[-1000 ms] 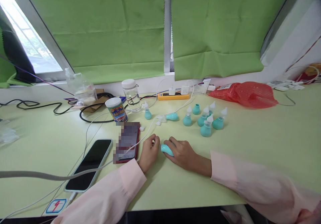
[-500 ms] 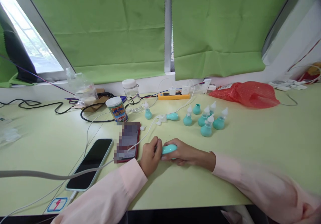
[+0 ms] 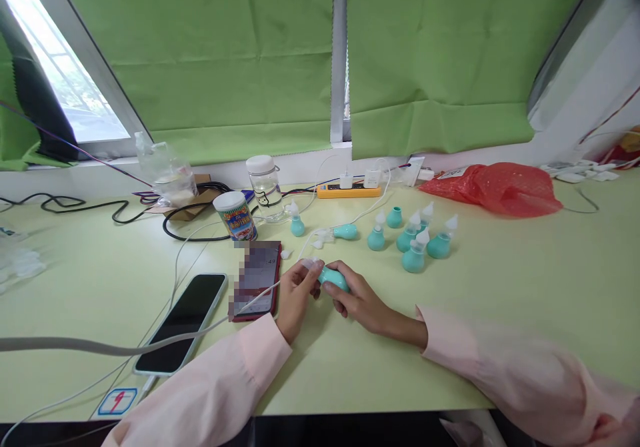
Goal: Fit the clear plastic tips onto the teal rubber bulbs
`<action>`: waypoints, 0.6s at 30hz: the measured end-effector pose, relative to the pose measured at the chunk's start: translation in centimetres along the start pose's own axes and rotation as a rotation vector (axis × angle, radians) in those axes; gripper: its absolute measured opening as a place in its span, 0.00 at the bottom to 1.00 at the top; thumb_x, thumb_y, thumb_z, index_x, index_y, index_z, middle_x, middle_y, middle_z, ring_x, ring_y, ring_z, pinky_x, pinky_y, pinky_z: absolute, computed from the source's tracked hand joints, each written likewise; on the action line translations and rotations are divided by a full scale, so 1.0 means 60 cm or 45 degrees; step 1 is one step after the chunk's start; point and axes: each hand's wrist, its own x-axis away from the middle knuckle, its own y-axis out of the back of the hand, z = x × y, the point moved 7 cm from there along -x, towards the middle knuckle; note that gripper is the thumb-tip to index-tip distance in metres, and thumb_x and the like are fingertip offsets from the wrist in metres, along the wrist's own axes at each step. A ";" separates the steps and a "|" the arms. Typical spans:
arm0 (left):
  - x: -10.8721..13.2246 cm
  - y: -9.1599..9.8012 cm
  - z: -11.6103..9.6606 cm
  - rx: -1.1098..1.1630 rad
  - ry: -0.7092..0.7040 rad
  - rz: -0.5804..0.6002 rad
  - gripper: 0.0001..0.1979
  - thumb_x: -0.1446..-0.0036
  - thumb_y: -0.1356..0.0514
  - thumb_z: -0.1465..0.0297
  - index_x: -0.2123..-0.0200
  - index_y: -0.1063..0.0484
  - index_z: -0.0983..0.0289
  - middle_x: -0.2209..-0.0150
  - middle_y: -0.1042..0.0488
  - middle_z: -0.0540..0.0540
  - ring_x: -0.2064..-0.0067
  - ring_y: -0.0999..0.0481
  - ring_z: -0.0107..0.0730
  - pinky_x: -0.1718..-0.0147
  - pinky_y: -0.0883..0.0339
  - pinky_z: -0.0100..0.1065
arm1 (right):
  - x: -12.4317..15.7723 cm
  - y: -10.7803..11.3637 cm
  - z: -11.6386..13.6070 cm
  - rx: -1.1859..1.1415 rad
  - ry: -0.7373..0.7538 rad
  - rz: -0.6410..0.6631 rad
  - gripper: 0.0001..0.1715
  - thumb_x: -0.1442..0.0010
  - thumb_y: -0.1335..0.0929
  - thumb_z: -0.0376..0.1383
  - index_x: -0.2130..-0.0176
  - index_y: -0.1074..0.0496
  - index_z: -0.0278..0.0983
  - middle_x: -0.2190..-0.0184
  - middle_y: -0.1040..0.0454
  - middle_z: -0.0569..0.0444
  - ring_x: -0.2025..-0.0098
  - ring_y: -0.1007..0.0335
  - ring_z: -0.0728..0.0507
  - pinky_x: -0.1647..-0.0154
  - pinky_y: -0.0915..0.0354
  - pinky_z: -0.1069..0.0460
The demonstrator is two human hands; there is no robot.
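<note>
Both my hands hold one teal nasal aspirator (image 3: 333,278) above the front of the table. My left hand (image 3: 296,299) pinches its clear nozzle end, which the fingers partly cover. My right hand (image 3: 361,301) grips the rounded teal bulb from the right. Just beyond them lies another nasal aspirator (image 3: 345,232) on its side. To the right, several aspirators (image 3: 414,257) stand upright with clear tips, and one teal bulb (image 3: 395,217) shows an open neck without a tip. A single upright aspirator (image 3: 297,225) stands near the bottle. Small clear tip pieces (image 3: 318,244) lie beside the aspirator on its side.
On the left are a red-cased phone (image 3: 260,280), a second phone (image 3: 183,323) with a charging cable, and a printed can (image 3: 236,216). A clear bottle (image 3: 265,190), an orange power strip (image 3: 349,192) and a red plastic bag (image 3: 495,189) line the back. Cables cross the left side.
My hands have lifted slightly and tilted the aspirator, so its nozzle end now shows at my left fingertips. My left hand has loosened from a fist into a pinch. The view has shifted slightly.
</note>
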 end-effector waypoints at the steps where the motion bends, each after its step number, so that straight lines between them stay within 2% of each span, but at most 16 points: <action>1: 0.001 0.000 -0.002 -0.029 -0.020 -0.001 0.13 0.52 0.45 0.61 0.76 0.36 0.67 0.81 0.40 0.47 0.79 0.40 0.22 0.80 0.45 0.25 | 0.001 0.003 0.008 0.173 0.096 0.007 0.13 0.43 0.42 0.42 0.60 0.43 0.37 0.71 0.34 0.55 0.73 0.38 0.50 0.72 0.40 0.54; 4: 0.008 0.000 -0.023 -0.154 -0.213 -0.003 0.10 0.50 0.46 0.64 0.72 0.35 0.66 0.73 0.36 0.51 0.69 0.36 0.28 0.70 0.41 0.27 | -0.006 0.021 0.033 0.636 0.341 -0.011 0.15 0.43 0.42 0.41 0.58 0.42 0.36 0.63 0.34 0.50 0.63 0.37 0.46 0.64 0.41 0.51; 7: 0.016 -0.009 -0.033 -0.276 -0.302 0.059 0.09 0.47 0.49 0.66 0.69 0.36 0.65 0.68 0.35 0.53 0.65 0.37 0.30 0.66 0.43 0.29 | -0.033 0.067 0.055 0.852 0.452 -0.182 0.15 0.42 0.43 0.39 0.57 0.41 0.35 0.60 0.35 0.49 0.61 0.38 0.47 0.61 0.42 0.52; 10: 0.020 -0.024 -0.024 -0.354 -0.237 0.195 0.09 0.45 0.51 0.66 0.70 0.37 0.65 0.72 0.35 0.52 0.69 0.37 0.28 0.69 0.44 0.29 | -0.079 0.110 0.058 1.063 0.373 -0.294 0.13 0.43 0.42 0.37 0.58 0.39 0.35 0.60 0.34 0.50 0.58 0.40 0.46 0.59 0.43 0.53; 12: 0.023 -0.030 -0.020 -0.396 -0.207 0.249 0.09 0.45 0.51 0.65 0.70 0.37 0.64 0.75 0.36 0.50 0.72 0.38 0.27 0.71 0.45 0.28 | -0.111 0.125 0.048 1.263 0.237 -0.284 0.12 0.43 0.43 0.35 0.59 0.37 0.34 0.60 0.33 0.50 0.56 0.41 0.45 0.57 0.44 0.52; 15: 0.029 -0.033 -0.017 -0.432 -0.177 0.293 0.09 0.45 0.52 0.65 0.69 0.37 0.64 0.77 0.37 0.49 0.73 0.39 0.27 0.72 0.45 0.28 | -0.150 0.124 0.033 1.429 0.111 -0.205 0.13 0.43 0.43 0.33 0.59 0.36 0.33 0.60 0.33 0.49 0.55 0.41 0.45 0.56 0.45 0.52; 18: 0.030 -0.031 -0.013 -0.419 -0.144 0.311 0.09 0.46 0.51 0.66 0.71 0.37 0.65 0.76 0.36 0.50 0.74 0.39 0.27 0.73 0.45 0.28 | -0.177 0.113 0.022 1.494 0.038 -0.138 0.11 0.45 0.42 0.31 0.63 0.34 0.33 0.63 0.31 0.47 0.58 0.38 0.43 0.62 0.42 0.52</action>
